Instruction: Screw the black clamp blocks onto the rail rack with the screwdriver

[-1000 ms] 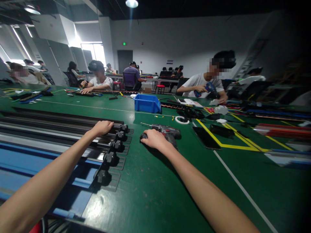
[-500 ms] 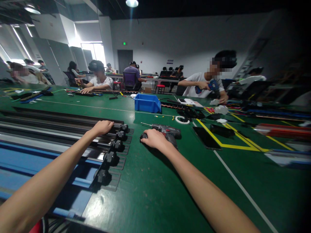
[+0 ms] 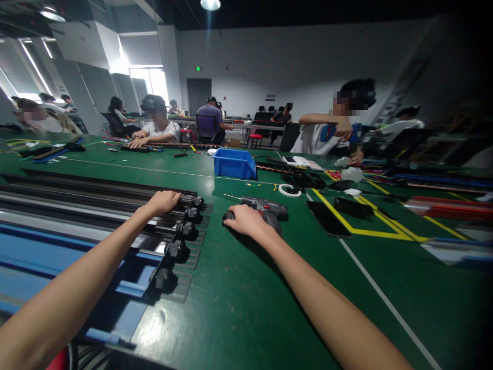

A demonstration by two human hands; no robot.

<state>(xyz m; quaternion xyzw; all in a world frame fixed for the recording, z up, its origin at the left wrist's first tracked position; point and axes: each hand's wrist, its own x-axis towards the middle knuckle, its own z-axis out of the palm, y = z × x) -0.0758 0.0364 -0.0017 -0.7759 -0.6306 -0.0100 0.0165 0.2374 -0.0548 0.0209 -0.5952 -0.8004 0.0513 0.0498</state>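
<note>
Slender bare forearms (image 3: pixel 308 288), bare fingers (image 3: pixel 174 197)

The left hand (image 3: pixel 166 202) rests on dark rails (image 3: pixel 103 192) near their black end fittings (image 3: pixel 188 230); the right hand (image 3: pixel 245 220) grasps a small black piece (image 3: pixel 227 218) beside a cordless drill (image 3: pixel 269 206), a blue bin (image 3: pixel 234 164) beyond.

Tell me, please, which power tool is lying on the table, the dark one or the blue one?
The dark grey drill, by the right hand, lies on the green table; the blue tool is raised in a co-worker's hand.
</note>
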